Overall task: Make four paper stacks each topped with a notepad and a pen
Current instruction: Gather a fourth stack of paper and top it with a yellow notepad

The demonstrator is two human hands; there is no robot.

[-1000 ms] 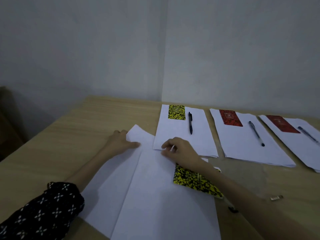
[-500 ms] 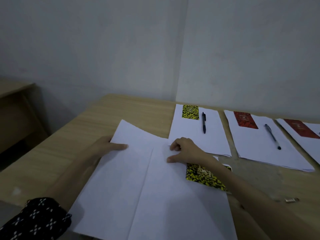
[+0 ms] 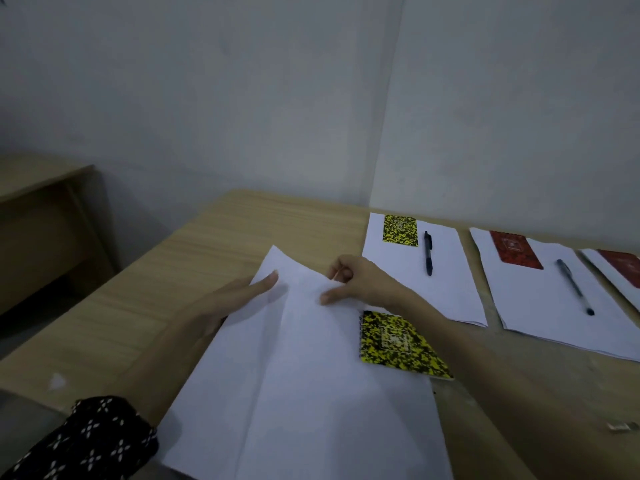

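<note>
Now both hands work on the loose paper sheets (image 3: 311, 393) on the counter (image 3: 225, 244). Left hand (image 3: 221, 303) lies flat, fingers open, pinning them. Right hand (image 3: 353, 282) pinches the top sheet's edge to line it up. Yellow notepad (image 3: 398, 344) waits beside them.

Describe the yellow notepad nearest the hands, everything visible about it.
The near yellow notepad is small, with a yellow-and-black speckled cover, a faint pale emblem at its centre and a spiral binding along its left edge. It lies flat and closed, skewed, on the right side of the loose paper sheets. The right forearm passes over its far right corner; whether they touch is unclear. No pen lies on it.
</note>
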